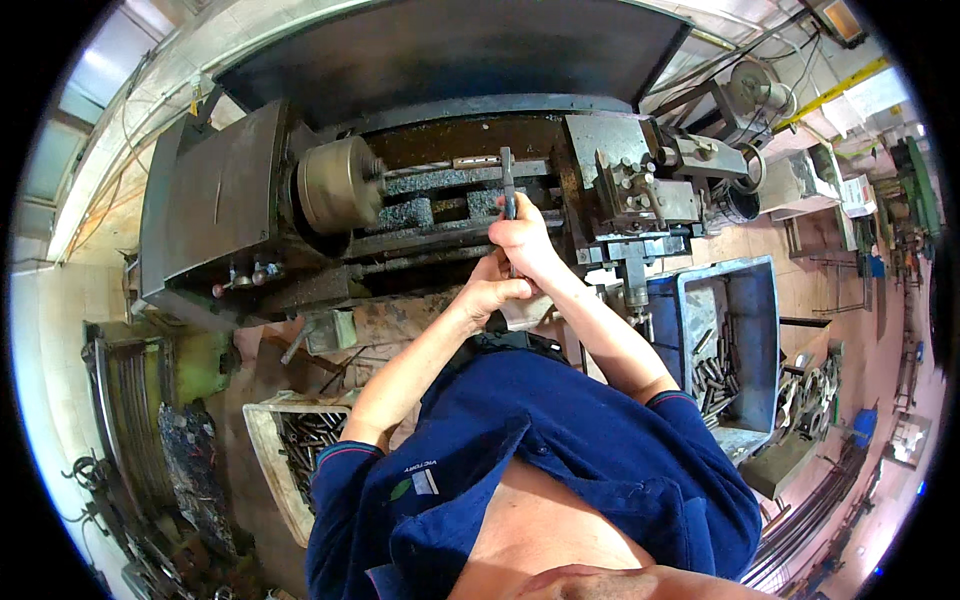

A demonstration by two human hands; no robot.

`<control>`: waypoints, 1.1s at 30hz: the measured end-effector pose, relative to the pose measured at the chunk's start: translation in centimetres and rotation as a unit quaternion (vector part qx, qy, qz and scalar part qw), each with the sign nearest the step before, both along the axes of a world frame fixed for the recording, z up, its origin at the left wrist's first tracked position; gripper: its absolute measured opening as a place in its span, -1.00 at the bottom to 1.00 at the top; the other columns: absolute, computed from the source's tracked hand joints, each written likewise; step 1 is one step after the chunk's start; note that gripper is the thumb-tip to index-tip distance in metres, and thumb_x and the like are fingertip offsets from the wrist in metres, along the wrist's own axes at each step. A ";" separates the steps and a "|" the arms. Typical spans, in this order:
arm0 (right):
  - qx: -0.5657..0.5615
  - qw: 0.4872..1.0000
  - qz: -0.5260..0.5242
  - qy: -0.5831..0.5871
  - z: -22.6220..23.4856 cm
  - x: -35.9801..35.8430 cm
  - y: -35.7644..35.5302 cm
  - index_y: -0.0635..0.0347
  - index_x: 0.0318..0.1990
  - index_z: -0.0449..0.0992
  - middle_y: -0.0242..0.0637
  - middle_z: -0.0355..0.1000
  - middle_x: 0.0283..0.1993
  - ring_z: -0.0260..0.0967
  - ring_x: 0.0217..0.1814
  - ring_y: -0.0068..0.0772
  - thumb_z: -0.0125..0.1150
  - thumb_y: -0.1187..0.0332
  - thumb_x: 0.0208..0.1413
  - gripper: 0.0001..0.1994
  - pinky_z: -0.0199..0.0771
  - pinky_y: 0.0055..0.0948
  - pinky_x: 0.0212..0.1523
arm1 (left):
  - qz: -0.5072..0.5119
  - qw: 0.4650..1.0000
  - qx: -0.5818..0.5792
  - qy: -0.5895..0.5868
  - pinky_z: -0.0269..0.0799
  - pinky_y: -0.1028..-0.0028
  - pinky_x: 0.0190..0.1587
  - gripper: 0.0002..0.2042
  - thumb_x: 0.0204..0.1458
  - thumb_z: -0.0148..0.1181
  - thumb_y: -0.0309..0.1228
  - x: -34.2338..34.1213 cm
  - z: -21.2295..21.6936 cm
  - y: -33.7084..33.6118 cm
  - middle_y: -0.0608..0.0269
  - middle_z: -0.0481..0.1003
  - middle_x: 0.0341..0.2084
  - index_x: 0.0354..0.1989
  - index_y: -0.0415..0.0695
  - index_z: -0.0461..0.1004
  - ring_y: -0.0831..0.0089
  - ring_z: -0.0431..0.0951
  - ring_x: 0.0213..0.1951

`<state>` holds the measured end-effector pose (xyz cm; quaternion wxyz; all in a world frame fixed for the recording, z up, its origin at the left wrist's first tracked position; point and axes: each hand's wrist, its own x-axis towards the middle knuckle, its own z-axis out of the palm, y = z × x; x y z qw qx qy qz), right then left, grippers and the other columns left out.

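Over the bed of a lathe [445,235], my two hands come together around a long grey metal tool that looks like a caliper [508,180]. Its wider end points away from me, past my fingers. My right hand [522,238] is closed around its middle. Nearer to me, my left hand [488,292] is closed at its lower part; the fingers partly hide what lies between them. To the left of my hands is the round chuck [338,185]; to their right stands the tool post [635,190]. Metal chips [405,213] cover the bed beneath.
A blue bin [765,340] with metal pins stands at my right. At my left is a white crate [268,450] of similar pins. The headstock [220,205] has levers low on its front. Behind the bed rises a dark splash guard [450,60].
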<state>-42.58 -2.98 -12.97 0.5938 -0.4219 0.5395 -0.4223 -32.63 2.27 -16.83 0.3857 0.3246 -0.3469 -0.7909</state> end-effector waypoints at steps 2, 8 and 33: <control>-0.016 1.000 0.002 0.025 -0.4 0.3 -0.6 0.31 -0.26 0.28 -0.38 0.21 -0.50 0.13 -0.46 -0.57 0.08 0.48 -0.37 -0.63 0.18 -0.57 -0.51 | -0.009 1.000 -0.008 0.004 0.27 0.45 0.01 -0.23 -0.44 0.34 -0.38 0.2 -0.6 -0.4 0.20 0.36 -0.15 0.05 -0.31 0.13 0.41 0.38 -0.10; -0.003 0.997 0.015 0.076 0.2 2.2 -0.9 0.30 -0.33 0.29 -0.30 0.23 -0.49 0.18 -0.42 -0.46 0.10 0.42 -0.37 -0.68 0.24 -0.48 -0.42 | 0.050 0.998 -0.039 -0.013 0.38 0.55 -0.19 -0.46 -0.36 0.28 -0.33 1.3 -0.2 0.2 0.30 0.42 -0.35 -0.13 -0.26 0.30 0.53 0.45 -0.29; 0.023 0.996 0.016 0.083 0.5 5.5 -0.6 0.27 -0.40 0.29 -0.25 0.26 -0.51 0.19 -0.43 -0.42 0.08 0.41 -0.35 -0.74 0.23 -0.45 -0.41 | 0.051 0.999 -0.020 0.001 0.35 0.58 -0.38 -0.41 -0.38 0.34 -0.35 4.7 -0.7 0.6 0.26 0.43 -0.39 -0.12 -0.30 0.23 0.51 0.45 -0.37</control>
